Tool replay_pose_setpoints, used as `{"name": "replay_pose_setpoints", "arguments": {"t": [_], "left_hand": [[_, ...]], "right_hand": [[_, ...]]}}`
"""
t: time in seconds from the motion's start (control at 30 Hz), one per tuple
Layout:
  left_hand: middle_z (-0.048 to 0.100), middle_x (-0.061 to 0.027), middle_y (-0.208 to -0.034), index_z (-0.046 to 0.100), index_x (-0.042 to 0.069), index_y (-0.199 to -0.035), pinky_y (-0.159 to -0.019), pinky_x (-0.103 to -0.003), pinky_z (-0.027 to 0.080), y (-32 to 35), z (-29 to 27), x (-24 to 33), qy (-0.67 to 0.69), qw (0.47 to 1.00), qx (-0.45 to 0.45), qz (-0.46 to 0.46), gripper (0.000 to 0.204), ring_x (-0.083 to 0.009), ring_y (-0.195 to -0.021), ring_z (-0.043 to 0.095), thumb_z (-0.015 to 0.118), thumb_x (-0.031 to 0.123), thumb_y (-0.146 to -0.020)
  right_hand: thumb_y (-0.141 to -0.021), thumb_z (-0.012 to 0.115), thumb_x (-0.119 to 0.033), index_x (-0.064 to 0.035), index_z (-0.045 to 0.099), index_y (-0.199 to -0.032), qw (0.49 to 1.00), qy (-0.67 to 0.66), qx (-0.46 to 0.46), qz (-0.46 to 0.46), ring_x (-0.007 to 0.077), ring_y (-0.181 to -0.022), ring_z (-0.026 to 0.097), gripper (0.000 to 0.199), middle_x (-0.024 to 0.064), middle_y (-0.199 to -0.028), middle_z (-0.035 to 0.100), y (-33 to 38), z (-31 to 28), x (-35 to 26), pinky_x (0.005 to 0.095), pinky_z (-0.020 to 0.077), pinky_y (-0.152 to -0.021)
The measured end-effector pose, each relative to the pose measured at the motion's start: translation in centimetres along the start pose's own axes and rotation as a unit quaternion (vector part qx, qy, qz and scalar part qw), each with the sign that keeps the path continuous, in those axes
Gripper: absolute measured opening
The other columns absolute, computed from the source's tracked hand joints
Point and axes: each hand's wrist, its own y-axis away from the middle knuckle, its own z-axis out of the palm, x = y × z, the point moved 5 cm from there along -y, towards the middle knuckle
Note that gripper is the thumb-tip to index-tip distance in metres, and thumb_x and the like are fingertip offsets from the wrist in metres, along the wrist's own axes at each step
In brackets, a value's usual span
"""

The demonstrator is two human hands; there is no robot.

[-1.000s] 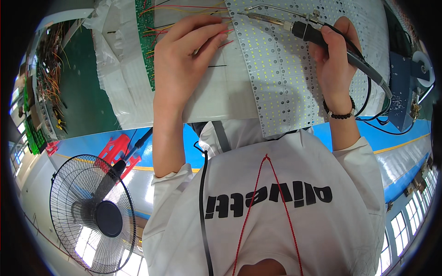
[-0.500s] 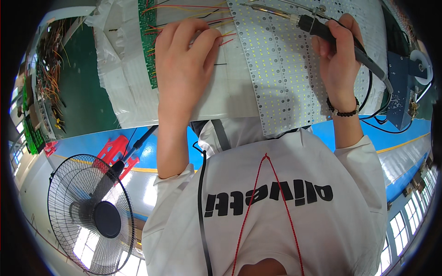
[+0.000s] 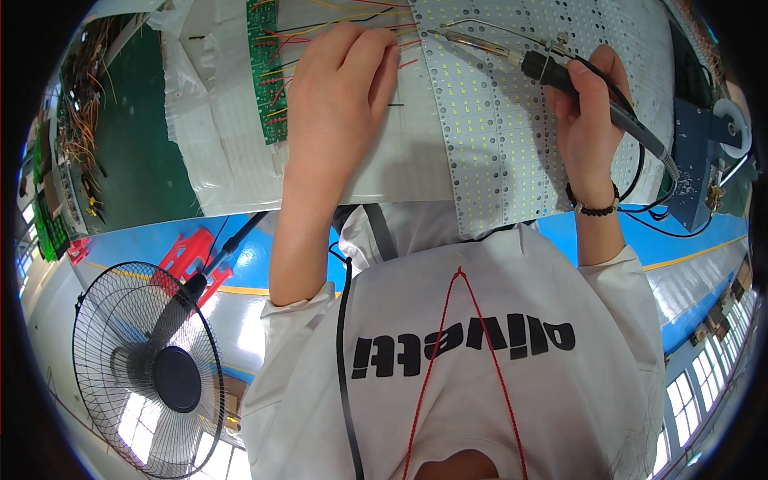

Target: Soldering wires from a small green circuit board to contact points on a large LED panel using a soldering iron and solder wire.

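Note:
My right hand (image 3: 588, 120) grips a soldering iron (image 3: 552, 72), a thin metal tube running along its side. The iron's tip points left, just over the left edge of a white LED panel (image 3: 488, 152) dotted with small yellow lights. Across from it, my left hand (image 3: 340, 104) lies palm down with fingers bent together, apparently pinching a thin wire; its fingertips are partly hidden. Red, yellow and black wires (image 3: 408, 63) stretch from a narrow green circuit board (image 3: 270, 112) beneath that hand toward the panel.
White sheeting (image 3: 228, 152) covers part of the green tabletop (image 3: 140, 120). A wire bundle (image 3: 86, 160) lies at the far left. At right stands a blue device with a white reel (image 3: 694, 156). A black fan (image 3: 176, 376) and red stool (image 3: 188, 256) are beside the table.
Relative to the panel edge, the iron's tip has come slightly nearer my left hand's fingers. Both the panel and the green board appear a little further right in the view.

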Motion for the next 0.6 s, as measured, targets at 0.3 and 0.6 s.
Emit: {"name": "replay_pose_setpoints", "arguments": {"t": [0.3, 0.6], "left_hand": [[0.057, -0.0073, -0.08, 0.061, 0.006, -0.084, -0.066, -0.036, 0.046, 0.01, 0.12, -0.09, 0.009, 1.0, 0.004, -0.008, 0.012, -0.0262, -0.076, 0.056, 0.067, 0.006, -0.074], [0.057, -0.0069, -0.08, 0.061, 0.005, -0.083, -0.065, -0.036, 0.046, -0.01, 0.18, -0.1, 0.003, 1.0, 0.002, -0.005, 0.011, -0.0257, -0.075, 0.056, 0.066, 0.006, -0.073]], "right_hand": [[-0.082, 0.053, -0.006, -0.0089, 0.036, -0.073, 1.0, -0.007, -0.003, -0.013, 0.0062, -0.047, 0.037, 0.019, 0.0037, -0.061, 0.05, 0.23, -0.59, 0.51, 0.0215, 0.03, -0.043], [-0.081, 0.056, -0.006, -0.0093, 0.036, -0.073, 1.0, -0.004, -0.011, -0.009, 0.0062, -0.046, 0.037, 0.022, 0.0031, -0.061, 0.05, 0.34, -0.39, 0.66, 0.021, 0.0295, -0.041]]}}
